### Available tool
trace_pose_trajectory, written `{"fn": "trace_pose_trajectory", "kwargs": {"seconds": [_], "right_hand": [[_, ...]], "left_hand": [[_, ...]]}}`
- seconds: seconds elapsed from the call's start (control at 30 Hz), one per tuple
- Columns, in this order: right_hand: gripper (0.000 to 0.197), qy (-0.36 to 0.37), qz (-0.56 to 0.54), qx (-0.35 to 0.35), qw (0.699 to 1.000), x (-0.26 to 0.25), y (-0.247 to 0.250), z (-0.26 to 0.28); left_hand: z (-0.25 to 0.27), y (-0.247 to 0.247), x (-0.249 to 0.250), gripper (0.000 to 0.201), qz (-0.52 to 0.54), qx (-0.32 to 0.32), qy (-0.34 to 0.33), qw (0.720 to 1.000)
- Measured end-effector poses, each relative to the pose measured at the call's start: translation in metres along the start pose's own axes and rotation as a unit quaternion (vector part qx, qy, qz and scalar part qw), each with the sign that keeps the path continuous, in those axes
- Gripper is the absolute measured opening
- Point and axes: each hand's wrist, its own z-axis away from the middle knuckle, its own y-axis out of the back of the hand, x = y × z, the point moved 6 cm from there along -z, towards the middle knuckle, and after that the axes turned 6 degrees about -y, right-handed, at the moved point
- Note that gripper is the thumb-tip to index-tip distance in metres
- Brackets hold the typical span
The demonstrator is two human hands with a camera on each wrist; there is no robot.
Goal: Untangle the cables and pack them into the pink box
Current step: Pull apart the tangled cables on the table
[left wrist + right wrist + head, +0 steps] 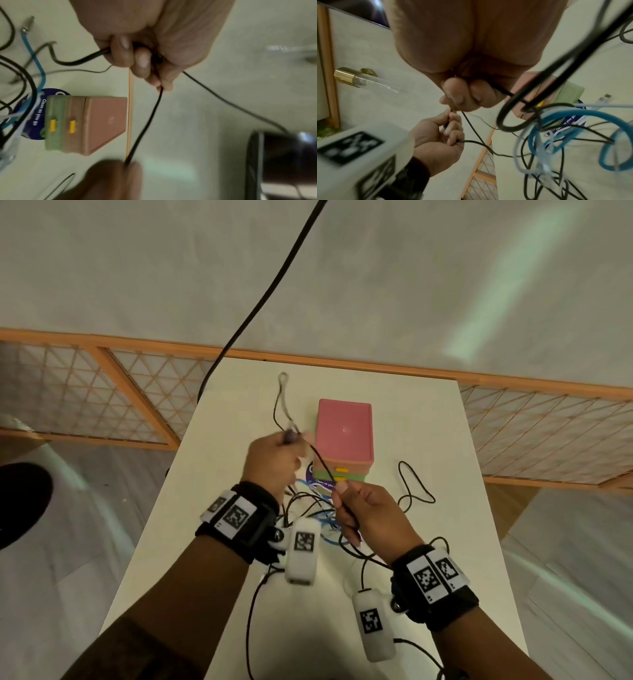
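One pink box [344, 433], lid on; tangle of black, blue, white cables [315, 508]. Left hand [272, 462] and right hand [366, 515] both fisted, gripping one thin black cable [322, 463].

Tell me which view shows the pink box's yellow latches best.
The left wrist view: both yellow latches face it unobstructed on the pink box. The head view shows them small, crossed by cable; the right wrist view shows only a sliver.

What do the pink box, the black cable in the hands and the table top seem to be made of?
Pink box: likely moulded plastic, matte, with rounded edges and a yellow clip on its front.
Black cable, stretched between the left hand and right hand: apparently a rubbery or plastic sheath, smooth, bending freely.
Table: pale, smooth, flat; perhaps laminate or painted board, unclear.
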Motion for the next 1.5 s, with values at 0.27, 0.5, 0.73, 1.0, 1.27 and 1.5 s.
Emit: {"fn": "trace_pose_trajectory", "kwargs": {"seconds": [0.27, 0.5, 0.73, 1.0, 1.27, 1.5], "right_hand": [[0.035, 0.007, -0.020, 0.011, 1.000, -0.001, -0.001, 0.000], [0.034, 0.018, -0.001, 0.028, 0.999, -0.004, 0.005, 0.001], [0.037, 0.008, 0.016, 0.012, 1.000, 0.005, 0.008, 0.007], [0.034, 0.007, -0.030, 0.009, 1.000, 0.000, 0.003, 0.004], [0.034, 0.010, -0.029, 0.016, 0.999, 0.004, 0.001, 0.001], [0.032, 0.013, -0.019, 0.022, 0.999, 0.001, 0.005, 0.000]], "left_hand": [[0.022, -0.024, 0.006, 0.029, -0.112, -0.127, -0.064, 0.984], [0.024, -0.024, 0.001, 0.038, -0.082, -0.158, -0.014, 0.984], [-0.010, 0.006, 0.025, 0.036, 0.008, 0.007, -0.041, 0.999], [0.007, -0.008, 0.010, 0.008, -0.041, -0.027, -0.057, 0.997], [0.033, -0.032, -0.008, 0.024, -0.083, -0.179, 0.003, 0.980], [0.016, -0.018, -0.009, 0.029, -0.059, -0.105, -0.006, 0.993]]}}
